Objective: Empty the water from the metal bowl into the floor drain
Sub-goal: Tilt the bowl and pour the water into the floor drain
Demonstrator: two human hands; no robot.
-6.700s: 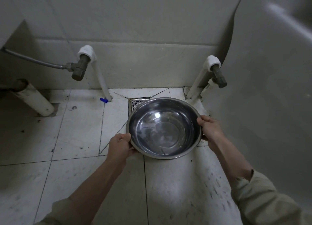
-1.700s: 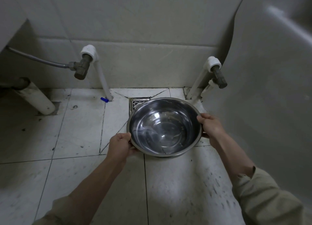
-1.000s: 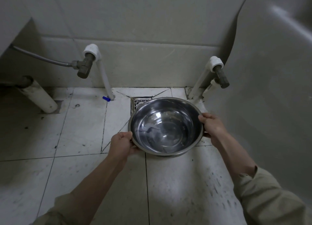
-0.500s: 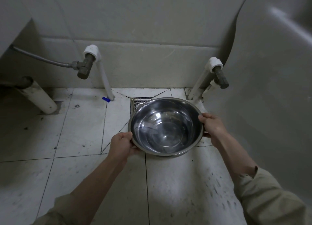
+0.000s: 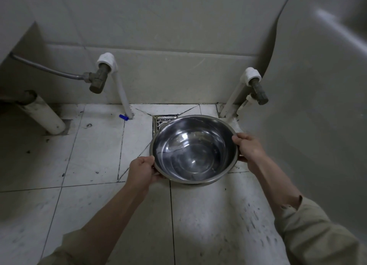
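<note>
Left hand (image 5: 142, 170) and right hand (image 5: 249, 148) clamped on bowl (image 5: 193, 148) rim over drain (image 5: 163, 121); hasty tipping likely to splash past grate

I see a floor of pale, scuffed square tiles (image 5: 93, 145) with dark grout lines. The rear wall (image 5: 168, 26) is large grey tile. Two white pipes (image 5: 121, 90) with metal valves (image 5: 97, 82) rise from the floor. Lighting is dim.
</note>
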